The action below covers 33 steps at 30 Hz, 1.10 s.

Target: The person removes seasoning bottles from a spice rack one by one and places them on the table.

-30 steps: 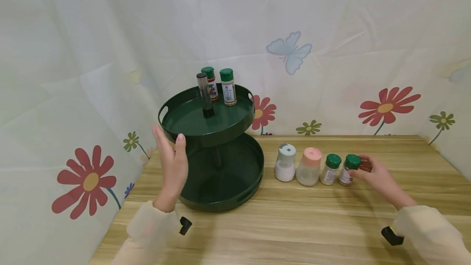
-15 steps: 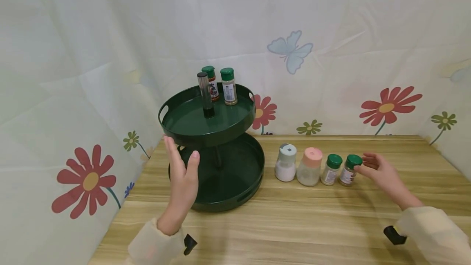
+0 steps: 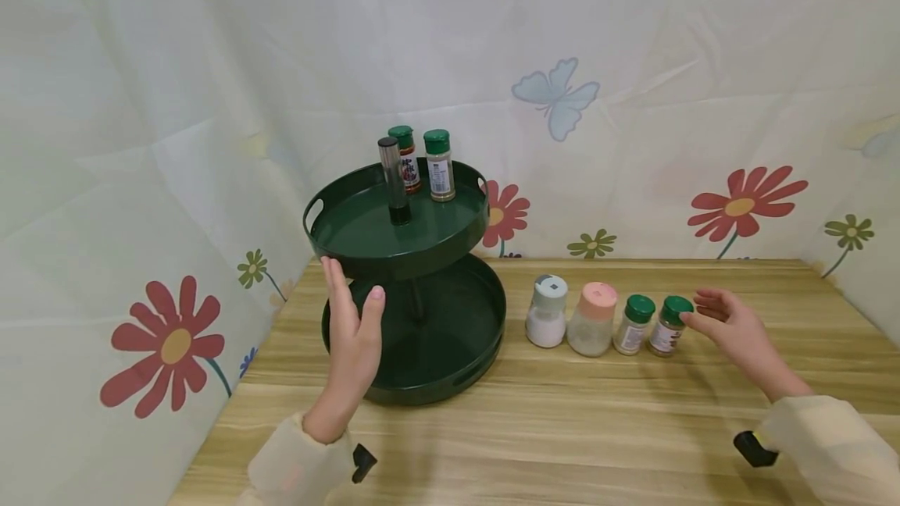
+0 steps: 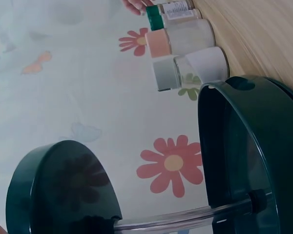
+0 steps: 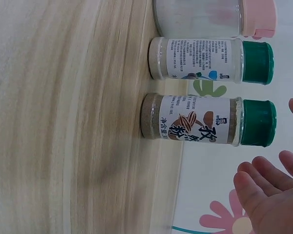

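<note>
My left hand (image 3: 355,354) is held upright with straight fingers before the left side of a dark green two-tier rack (image 3: 394,265); whether its fingertips touch the upper tray's rim I cannot tell. On the right, my right hand (image 3: 734,342) has loosely bent, spread fingers beside a green-capped spice jar (image 3: 665,338). The right wrist view shows a gap between these fingers (image 5: 263,187) and that jar's cap (image 5: 258,123), with nothing held. Another green-capped jar (image 3: 631,336) stands just left of it. Both jars are upright on the table.
A pink-capped shaker (image 3: 592,330) and a grey-capped shaker (image 3: 546,322) continue the row toward the rack. On the upper tray, two green-capped jars, one red-filled (image 3: 409,170) and one pale (image 3: 441,178), stand behind the metal post (image 3: 394,182). A flowered cloth (image 3: 633,139) hangs behind the wooden table (image 3: 562,436).
My left hand has shifted right and down along the rack's front. My right hand has drawn slightly right, away from the end jar. Jars and shakers have kept their places.
</note>
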Each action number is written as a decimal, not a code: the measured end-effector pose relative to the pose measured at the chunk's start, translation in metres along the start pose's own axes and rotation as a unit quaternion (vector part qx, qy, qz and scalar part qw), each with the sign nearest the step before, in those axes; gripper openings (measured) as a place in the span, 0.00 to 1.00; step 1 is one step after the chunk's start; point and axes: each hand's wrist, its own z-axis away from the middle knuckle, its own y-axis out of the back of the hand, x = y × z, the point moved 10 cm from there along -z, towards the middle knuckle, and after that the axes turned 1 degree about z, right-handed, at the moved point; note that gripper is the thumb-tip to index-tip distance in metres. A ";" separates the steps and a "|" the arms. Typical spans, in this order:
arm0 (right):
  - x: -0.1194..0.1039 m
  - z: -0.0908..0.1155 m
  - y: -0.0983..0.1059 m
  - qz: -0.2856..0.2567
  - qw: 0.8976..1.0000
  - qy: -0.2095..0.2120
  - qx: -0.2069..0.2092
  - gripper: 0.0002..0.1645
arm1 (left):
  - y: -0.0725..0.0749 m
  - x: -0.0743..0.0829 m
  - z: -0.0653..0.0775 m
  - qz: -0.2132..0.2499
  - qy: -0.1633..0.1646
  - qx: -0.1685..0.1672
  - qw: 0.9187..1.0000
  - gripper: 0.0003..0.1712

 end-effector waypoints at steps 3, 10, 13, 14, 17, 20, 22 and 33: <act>0.000 0.000 0.001 -0.002 1.000 0.003 0.002 0.40 | 0.002 -0.001 -0.003 -0.003 0.001 0.002 1.000 0.40; -0.011 0.004 0.003 0.011 1.000 0.023 0.006 0.38 | 0.006 -0.003 -0.008 -0.003 0.013 0.006 1.000 0.40; -0.011 0.005 0.004 0.009 1.000 0.026 0.010 0.37 | 0.007 -0.005 -0.010 -0.004 0.017 0.006 1.000 0.40; -0.011 0.005 0.005 0.010 1.000 0.026 0.011 0.37 | 0.007 -0.005 -0.010 -0.003 0.017 0.006 1.000 0.40; -0.011 0.006 0.005 0.010 1.000 0.025 0.011 0.37 | 0.008 -0.007 -0.012 -0.003 0.020 0.006 1.000 0.40; -0.011 0.006 0.006 0.011 0.999 0.026 0.014 0.37 | 0.009 -0.009 -0.014 -0.001 0.022 0.006 1.000 0.40; -0.011 0.006 0.006 0.012 0.999 0.028 0.015 0.37 | 0.010 -0.010 -0.016 -0.001 0.026 0.006 1.000 0.40; -0.004 0.007 0.009 0.005 0.999 0.025 0.039 0.34 | 0.017 -0.015 -0.025 -0.001 0.041 0.016 0.999 0.39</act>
